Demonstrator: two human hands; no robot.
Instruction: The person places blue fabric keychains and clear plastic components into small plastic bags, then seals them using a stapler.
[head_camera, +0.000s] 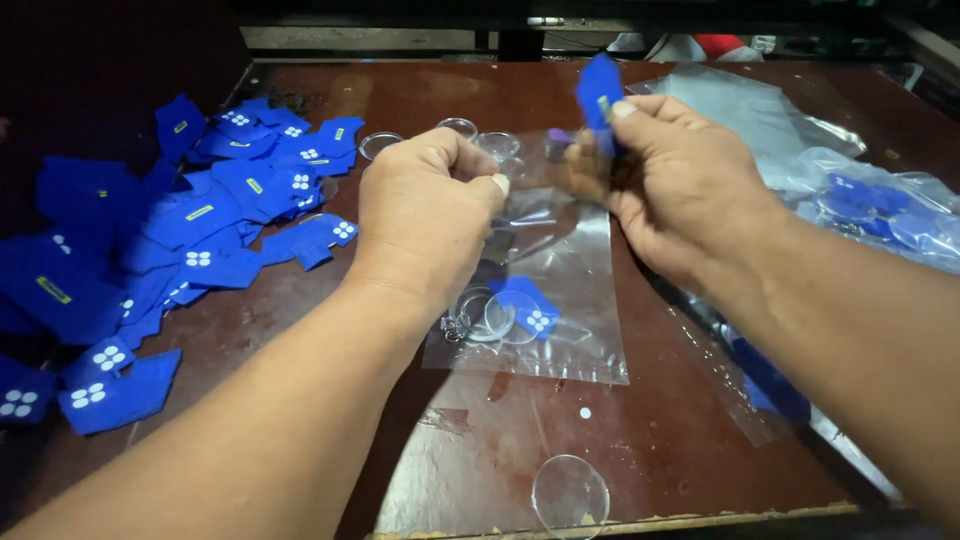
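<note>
felt piece (598, 88) in right hand (668, 175): blue
felt pile (150, 240) left of left hand (432, 205): blue, white four-dot marks
bag (560, 290) below hands: clear
table (660, 440): reddish brown

We see both bare forearms reach in from the lower corners, the left hand (430, 205) curled into a loose fist with its thumb tucked forward, the right hand (668, 180) raised slightly higher, its thumb and fingers pinched together.

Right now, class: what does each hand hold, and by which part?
Right hand pinches a blue tag by its lower end. Left hand grips the clear bag at its top edge.
</note>
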